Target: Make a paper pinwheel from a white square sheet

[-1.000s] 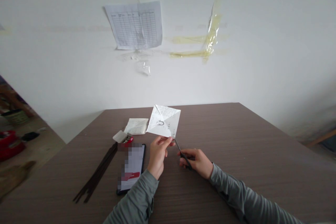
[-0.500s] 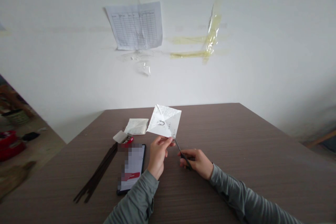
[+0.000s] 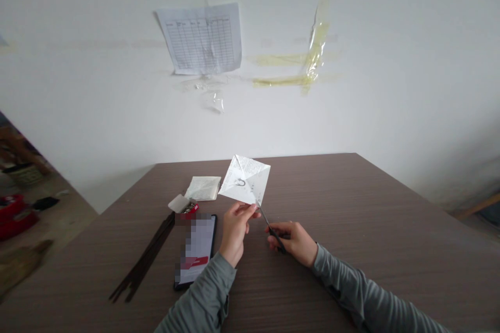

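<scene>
A brown wood-grain worktop [image 3: 312, 197] stands against a white wall [image 3: 351, 119], where a ruled paper chart [image 3: 201, 37] hangs near strips of yellowed tape [image 3: 314, 57]. Beyond the worktop's left edge, a red container [image 3: 13, 217] sits on the floor [image 3: 66, 213].

On the worktop lie a smartphone [image 3: 197, 250] with its screen partly pixelated, a bundle of thin dark sticks [image 3: 144, 256], a small white-and-red box [image 3: 183, 205] and a flat white paper packet [image 3: 203, 188]. The sticks lie just left of the phone, and the box sits just above its top edge.

The person's left hand [image 3: 234, 233], in a gray sleeve [image 3: 199, 296], pinches a folded white paper square [image 3: 244, 179] between thumb and fingers, holding it up over the worktop. The right hand [image 3: 292, 243] is closed narrowly around a pair of dark-handled scissors [image 3: 273, 231], their blades reaching the paper's lower corner.
</scene>
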Tool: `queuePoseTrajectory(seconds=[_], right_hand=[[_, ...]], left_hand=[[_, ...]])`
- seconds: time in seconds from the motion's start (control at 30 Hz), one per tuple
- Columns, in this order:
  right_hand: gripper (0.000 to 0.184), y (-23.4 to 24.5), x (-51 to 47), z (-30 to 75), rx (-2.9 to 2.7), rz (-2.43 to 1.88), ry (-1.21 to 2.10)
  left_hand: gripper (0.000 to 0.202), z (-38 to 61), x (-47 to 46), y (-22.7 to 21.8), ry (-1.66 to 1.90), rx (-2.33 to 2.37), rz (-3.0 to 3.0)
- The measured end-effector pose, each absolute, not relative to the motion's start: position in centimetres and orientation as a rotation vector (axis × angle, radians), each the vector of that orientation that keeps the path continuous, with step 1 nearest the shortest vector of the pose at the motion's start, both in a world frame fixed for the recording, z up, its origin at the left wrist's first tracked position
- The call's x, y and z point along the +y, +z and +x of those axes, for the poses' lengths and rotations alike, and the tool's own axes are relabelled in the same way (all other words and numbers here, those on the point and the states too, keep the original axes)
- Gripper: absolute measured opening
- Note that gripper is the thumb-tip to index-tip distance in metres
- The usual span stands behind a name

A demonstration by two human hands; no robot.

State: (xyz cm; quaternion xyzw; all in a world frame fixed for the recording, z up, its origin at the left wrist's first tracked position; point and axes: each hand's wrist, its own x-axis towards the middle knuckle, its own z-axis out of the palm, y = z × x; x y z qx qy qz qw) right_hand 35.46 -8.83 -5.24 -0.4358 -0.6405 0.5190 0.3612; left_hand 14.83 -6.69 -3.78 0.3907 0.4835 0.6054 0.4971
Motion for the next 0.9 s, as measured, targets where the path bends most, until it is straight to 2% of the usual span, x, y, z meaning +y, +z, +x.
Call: queuePoseTrajectory(seconds=[0.2, 0.4, 0.9], right_hand=[[0.067, -5.7, -8.8, 35.6, -1.677, -1.092, 1.299], [0.072, -6.6, -8.2, 35.7, -1.704, -1.088, 1.303], [0.062, -7.3, -8.0, 35.7, -1.700, -1.031, 1.273]], left_hand=[[0.045, 14.8, -6.6, -3.9, 1.461, 1.167, 0.958], [0.048, 14.8, -6.7, -3.7, 1.459, 1.170, 0.942], [0.045, 14.9, -6.9, -3.0, 1.445, 1.184, 0.924]])
